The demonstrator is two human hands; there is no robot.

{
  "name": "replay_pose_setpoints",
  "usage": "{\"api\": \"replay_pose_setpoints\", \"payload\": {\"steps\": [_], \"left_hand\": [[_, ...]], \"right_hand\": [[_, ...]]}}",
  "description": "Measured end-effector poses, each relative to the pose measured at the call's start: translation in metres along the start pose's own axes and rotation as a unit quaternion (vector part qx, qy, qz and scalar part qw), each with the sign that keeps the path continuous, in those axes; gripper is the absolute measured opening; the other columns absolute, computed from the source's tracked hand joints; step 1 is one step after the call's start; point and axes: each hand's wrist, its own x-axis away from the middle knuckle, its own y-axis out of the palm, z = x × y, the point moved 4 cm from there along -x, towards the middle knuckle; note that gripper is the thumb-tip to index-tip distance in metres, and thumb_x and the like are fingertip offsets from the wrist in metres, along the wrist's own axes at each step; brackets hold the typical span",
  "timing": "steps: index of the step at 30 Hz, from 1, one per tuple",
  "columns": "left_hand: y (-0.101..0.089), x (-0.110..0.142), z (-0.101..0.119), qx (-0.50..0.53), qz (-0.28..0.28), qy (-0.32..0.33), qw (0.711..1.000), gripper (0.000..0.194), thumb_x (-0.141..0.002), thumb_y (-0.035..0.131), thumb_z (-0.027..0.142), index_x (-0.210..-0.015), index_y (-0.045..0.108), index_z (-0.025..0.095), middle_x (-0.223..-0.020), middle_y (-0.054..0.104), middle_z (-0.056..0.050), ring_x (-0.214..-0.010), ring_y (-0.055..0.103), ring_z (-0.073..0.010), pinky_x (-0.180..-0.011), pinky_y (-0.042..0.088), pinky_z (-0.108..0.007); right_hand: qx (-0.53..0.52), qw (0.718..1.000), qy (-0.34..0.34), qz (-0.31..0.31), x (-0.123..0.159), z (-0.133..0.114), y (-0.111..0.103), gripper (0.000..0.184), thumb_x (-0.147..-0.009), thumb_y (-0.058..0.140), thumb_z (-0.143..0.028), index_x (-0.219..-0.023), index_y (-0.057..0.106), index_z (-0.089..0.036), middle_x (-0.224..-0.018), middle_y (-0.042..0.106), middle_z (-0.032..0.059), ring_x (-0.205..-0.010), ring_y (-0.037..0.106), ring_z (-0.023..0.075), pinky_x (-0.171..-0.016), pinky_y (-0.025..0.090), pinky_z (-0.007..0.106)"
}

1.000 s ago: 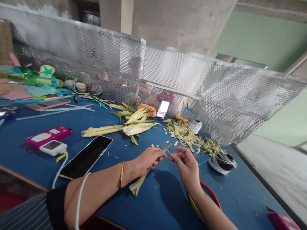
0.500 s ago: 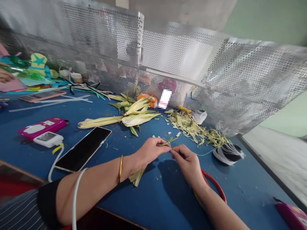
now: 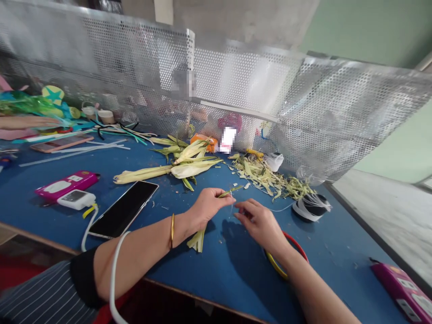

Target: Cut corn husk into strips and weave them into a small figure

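Note:
My left hand (image 3: 207, 207) is closed around a corn husk strip (image 3: 198, 240), pinching it between thumb and fingers. The pale wide end hangs below the palm, and a thin green end pokes out past the fingertips. A fine white thread (image 3: 231, 207) crosses the husk at my left fingertips. Just right of it, my right hand (image 3: 259, 222) hovers with thumb and forefinger apart and nothing visible between them; its other fingers are curled. Thread also runs from behind the right hand to a black spool (image 3: 309, 208) wound with white strands.
Corn husks (image 3: 189, 164) and a heap of husk scraps (image 3: 266, 177) lie ahead. At left are a black phone (image 3: 124, 209), a magenta power strip (image 3: 67, 186) and a white cable (image 3: 114, 274). A red-yellow ring (image 3: 278, 265) lies under my right wrist. Another person's hand (image 3: 30, 122) is far left.
The right fingertips have parted and drawn back from the thread at the left hand. The left hand keeps its grip on the husk. The other person's hand has reached further right.

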Motion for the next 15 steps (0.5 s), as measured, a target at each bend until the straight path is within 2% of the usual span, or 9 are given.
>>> {"api": "replay_pose_setpoints", "payload": {"steps": [2,4,5,7,9,12,15], "left_hand": [[-0.004,-0.001,0.003,0.002,0.012,-0.01,1.0,0.018,-0.065,0.075,0.031,-0.068,0.066,0.017,-0.049,0.043,0.006,-0.054,0.037,-0.0093,-0.053,0.029,-0.024],[-0.007,-0.004,0.005,0.017,0.018,-0.01,1.0,0.016,-0.066,0.075,0.03,-0.068,0.066,0.017,-0.047,0.038,0.007,-0.051,0.034,-0.0088,-0.051,0.026,-0.024],[-0.009,-0.005,0.006,0.024,0.019,-0.009,0.999,0.015,-0.066,0.075,0.029,-0.067,0.066,0.017,-0.046,0.037,0.007,-0.051,0.033,-0.0086,-0.051,0.026,-0.024],[-0.011,-0.007,0.007,0.035,0.017,-0.006,0.999,0.015,-0.067,0.075,0.029,-0.066,0.066,0.017,-0.046,0.036,0.007,-0.05,0.033,-0.0085,-0.051,0.025,-0.025],[-0.012,-0.008,0.008,0.037,0.015,-0.003,0.999,0.015,-0.067,0.075,0.029,-0.066,0.065,0.017,-0.047,0.037,0.007,-0.05,0.032,-0.0084,-0.05,0.024,-0.025],[-0.013,-0.008,0.01,0.017,0.025,0.01,0.999,0.015,-0.067,0.073,0.028,-0.064,0.064,0.017,-0.049,0.038,0.007,-0.05,0.03,-0.008,-0.051,0.024,-0.025],[-0.017,-0.009,0.014,-0.009,0.045,0.047,0.998,0.017,-0.067,0.073,0.03,-0.064,0.062,0.017,-0.052,0.043,0.006,-0.052,0.033,-0.0082,-0.053,0.026,-0.024]], "right_hand": [[0.114,0.993,0.032,0.011,0.016,0.01,-0.016,0.022,-0.089,0.052,-0.031,-0.103,0.066,-0.023,-0.093,0.065,0.0055,-0.076,0.062,0.0204,-0.068,0.044,0.031],[0.238,0.964,0.102,0.058,0.042,0.027,-0.033,0.025,-0.087,0.051,-0.03,-0.107,0.064,-0.021,-0.098,0.067,0.0095,-0.082,0.064,0.0249,-0.067,0.043,0.033],[0.276,0.95,0.138,0.055,0.056,0.037,-0.037,0.026,-0.087,0.051,-0.031,-0.106,0.064,-0.019,-0.096,0.067,0.0112,-0.08,0.064,0.0262,-0.065,0.042,0.034],[0.293,0.938,0.185,0.019,0.081,0.055,-0.037,0.026,-0.087,0.052,-0.036,-0.1,0.064,-0.018,-0.088,0.068,0.0118,-0.076,0.066,0.0273,-0.064,0.043,0.034],[0.272,0.945,0.183,0.008,0.096,0.064,-0.033,0.029,-0.088,0.05,-0.036,-0.108,0.063,-0.019,-0.095,0.069,0.0118,-0.086,0.067,0.0275,-0.07,0.046,0.034],[0.279,0.946,0.166,-0.007,0.097,0.064,-0.027,0.041,-0.082,0.051,-0.024,-0.122,0.059,-0.018,-0.102,0.068,0.0122,-0.089,0.067,0.026,-0.073,0.046,0.033],[0.298,0.931,0.206,-0.04,0.086,0.064,-0.025,0.046,-0.076,0.053,-0.02,-0.121,0.062,-0.015,-0.095,0.07,0.0138,-0.08,0.068,0.0275,-0.065,0.043,0.032]]}}
